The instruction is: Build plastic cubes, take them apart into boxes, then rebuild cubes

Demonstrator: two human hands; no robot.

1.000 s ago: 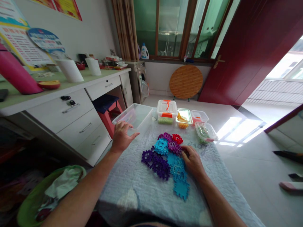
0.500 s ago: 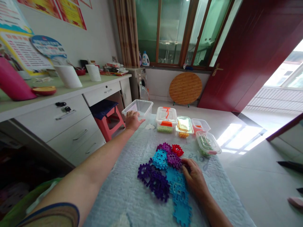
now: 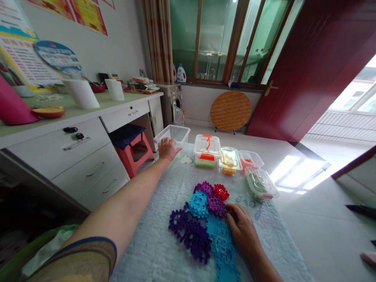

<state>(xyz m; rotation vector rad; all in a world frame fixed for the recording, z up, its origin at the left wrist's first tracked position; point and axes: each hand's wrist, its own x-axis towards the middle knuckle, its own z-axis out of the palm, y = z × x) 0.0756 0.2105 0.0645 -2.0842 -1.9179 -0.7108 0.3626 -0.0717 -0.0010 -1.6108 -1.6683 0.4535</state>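
Observation:
My left hand point(image 3: 167, 149) reaches far out and grips the near rim of an empty clear plastic box point(image 3: 174, 134) at the far left corner of the table. My right hand point(image 3: 243, 231) rests on the right side of a flat cluster of interlocking plastic tiles point(image 3: 205, 219), purple, cyan and one red point(image 3: 221, 191), lying on the pale blue quilted cloth point(image 3: 155, 239). Its fingers are curled against the tiles' edge; whether they hold one is hidden.
Beyond the tiles stand several lidded clear containers point(image 3: 207, 150) with coloured pieces, another at right point(image 3: 260, 182). A white drawer unit point(image 3: 73, 156) and red stool point(image 3: 132, 150) stand left. A green basket point(image 3: 35, 254) is near my left elbow. A dark red door point(image 3: 311, 66) stands open.
My left arm stretched forward and pushed the clear box away to the table's far corner. My right hand stayed on the tiles. The view shifted slightly downward.

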